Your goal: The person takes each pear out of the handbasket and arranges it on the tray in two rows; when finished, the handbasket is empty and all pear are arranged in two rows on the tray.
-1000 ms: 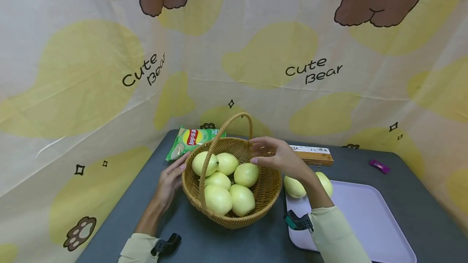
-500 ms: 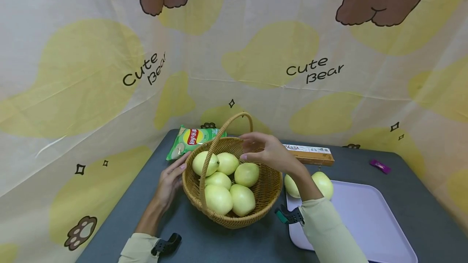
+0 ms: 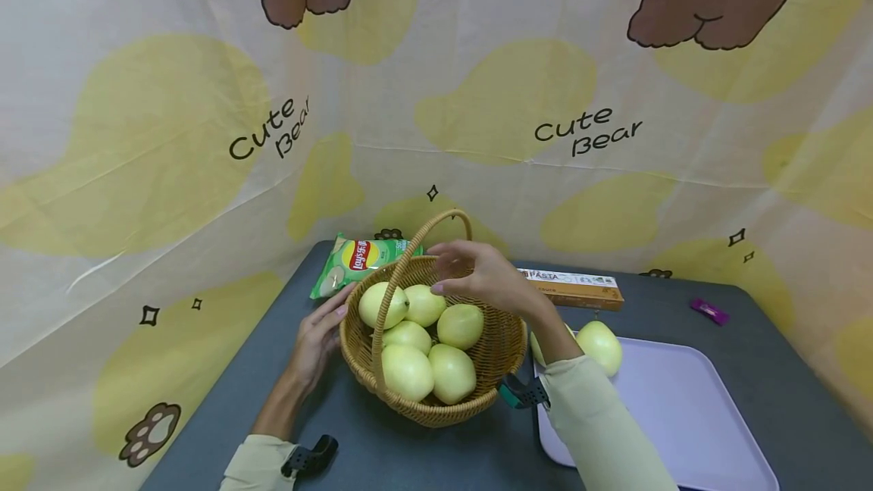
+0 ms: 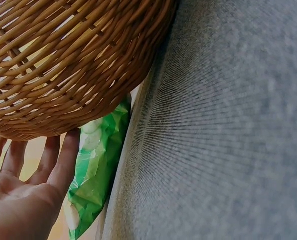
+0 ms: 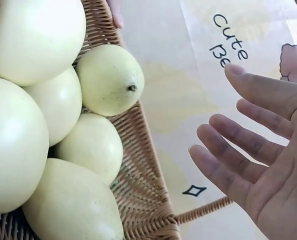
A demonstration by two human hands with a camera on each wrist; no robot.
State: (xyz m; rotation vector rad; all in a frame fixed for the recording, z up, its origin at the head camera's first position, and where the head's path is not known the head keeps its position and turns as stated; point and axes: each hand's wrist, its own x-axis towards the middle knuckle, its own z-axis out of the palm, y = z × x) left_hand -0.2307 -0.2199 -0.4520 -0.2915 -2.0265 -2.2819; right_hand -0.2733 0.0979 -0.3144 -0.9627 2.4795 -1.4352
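A wicker basket (image 3: 501, 354) with an arched handle stands in the middle of the table and holds several round, pale yellow-green fruits (image 3: 407, 373), which look like pears or apples. My left hand (image 3: 315, 339) touches the basket's left side with its extended fingers; in the left wrist view the fingertips (image 4: 68, 142) meet the weave. Over the basket's back right part hovers my right hand (image 3: 487, 279), fingers spread and relaxed, holding nothing. The right wrist view shows its bare palm (image 5: 283, 185), apart from the fruits.
A green chip bag (image 3: 361, 260) lies behind the basket at the left. Back right is a pasta box (image 3: 580, 292). A lilac tray (image 3: 675, 400) on the right carries a pale fruit (image 3: 600, 347), with another partly behind my right arm. Farther right lies a small purple packet (image 3: 709, 311).
My right hand has shifted left over the basket, from its right rim toward the handle, uncovering more of the pasta box. The left hand, basket and fruits have stayed put.
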